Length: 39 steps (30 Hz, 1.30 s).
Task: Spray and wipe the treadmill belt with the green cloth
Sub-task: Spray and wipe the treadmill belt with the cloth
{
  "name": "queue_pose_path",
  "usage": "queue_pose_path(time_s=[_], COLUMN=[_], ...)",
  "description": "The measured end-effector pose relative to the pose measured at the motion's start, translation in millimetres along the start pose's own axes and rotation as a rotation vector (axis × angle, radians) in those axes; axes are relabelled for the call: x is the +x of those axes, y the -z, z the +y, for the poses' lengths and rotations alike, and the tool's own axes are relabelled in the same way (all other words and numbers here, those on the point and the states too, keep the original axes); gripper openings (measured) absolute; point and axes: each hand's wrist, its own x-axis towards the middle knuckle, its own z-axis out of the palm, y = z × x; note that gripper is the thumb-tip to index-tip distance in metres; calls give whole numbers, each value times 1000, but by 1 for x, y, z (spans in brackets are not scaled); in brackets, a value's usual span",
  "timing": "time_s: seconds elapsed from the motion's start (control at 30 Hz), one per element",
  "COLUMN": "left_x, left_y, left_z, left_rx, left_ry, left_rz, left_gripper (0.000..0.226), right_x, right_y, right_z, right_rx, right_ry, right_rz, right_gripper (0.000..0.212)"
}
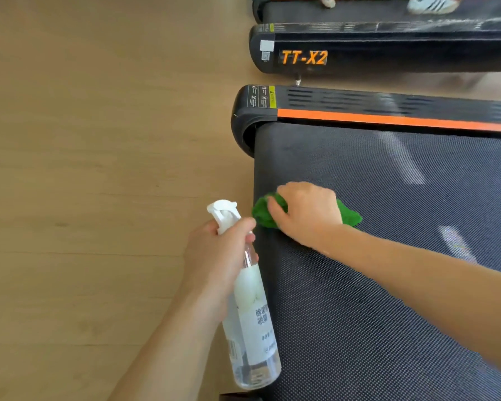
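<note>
Two hands busy: your right hand (307, 212) is curled over the crumpled green cloth (350, 216), gripping it and pressing it onto the dark textured treadmill belt (388, 314) near the belt's rear edge, green sticking out on both sides of the hand. Your left hand (217, 256) is wrapped around the neck of the clear plastic spray bottle with white trigger head (252, 328), nozzle end up, bottle hanging over the belt's edge beside the light wooden floor (99, 169). Bottle and cloth sit just beside each other, not touching. Black side rail with orange stripe (388, 118) runs along the belt's far side. Second black treadmill marked "TT-X2" (304, 57) beyond it; white sneakers (431, 4) on a third belt at top edge.
</note>
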Motion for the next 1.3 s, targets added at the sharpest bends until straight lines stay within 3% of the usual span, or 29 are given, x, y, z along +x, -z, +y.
queue_pose_path(time_s=[0.13,0.23,0.4,0.47,0.6,0.73,0.83,1.07,1.17,1.3], left_x=[1,0,-3,-3,-4,-2,-2,-6,-6,-6], left_y=[-1,0,3,6,11,14,13,16,16,15], left_z=[-2,0,2,3,8,9,8,4,7,10], left_rx=[-12,-2,8,8,-1,-44,-43,-12,5,-31], left_ry=[22,14,5,-5,-10,-4,-1,-14,-25,-24], left_rz=[10,0,6,6,20,36,37,8,3,10], left_gripper=[8,7,13,14,9,7,8,11,12,10], right_x=[-74,-45,77,93,37,-48,-29,94,56,-46], right_y=[18,10,-24,-31,-20,9,7,-38,-27,12], right_z=[-28,-14,-3,-10,-33,-46,-39,-24,-37,-55], right_rx=[152,155,-66,-146,-183,32,8,-267,-219,-50], right_ry=[298,389,39,-7,135,367,464,121,86,237], right_rz=[-54,-40,-95,-109,-142,-195,-259,-203,-193,-178], right_gripper=[35,34,28,27,34,38,36,26,27,31])
